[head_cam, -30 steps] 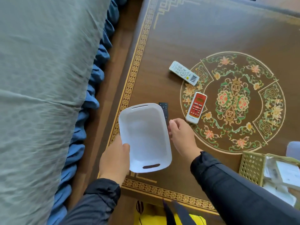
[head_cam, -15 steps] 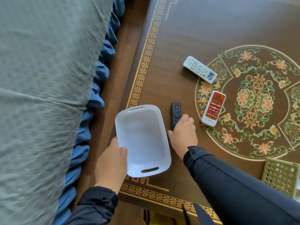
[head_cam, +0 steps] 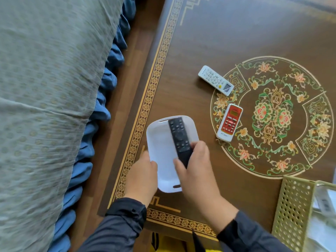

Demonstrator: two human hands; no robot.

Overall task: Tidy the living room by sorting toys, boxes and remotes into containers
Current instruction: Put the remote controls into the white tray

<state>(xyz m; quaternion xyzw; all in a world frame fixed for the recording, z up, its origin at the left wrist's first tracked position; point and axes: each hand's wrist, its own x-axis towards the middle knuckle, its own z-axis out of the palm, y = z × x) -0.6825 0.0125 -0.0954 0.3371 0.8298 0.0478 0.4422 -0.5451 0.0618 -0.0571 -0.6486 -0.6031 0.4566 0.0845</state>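
A dark brown tabletop (head_cam: 236,33) with gold key-pattern borders and a floral medallion stands beside a grey-covered bed (head_cam: 45,88). Nearest, the left hand (head_cam: 141,176) curls its grip over the left rim of a white tray (head_cam: 160,142), thumb on the inside. The right hand (head_cam: 195,166) pinches the lower end of a black remote (head_cam: 178,135), angled over the tray. Beyond lie a red remote (head_cam: 229,122) and, farther, a white remote (head_cam: 215,80). A perforated basket (head_cam: 292,211) sits right.

Ornate brown table (head_cam: 236,33) beside grey-green sofa (head_cam: 45,88), wooden floor (head_cam: 134,70) between.
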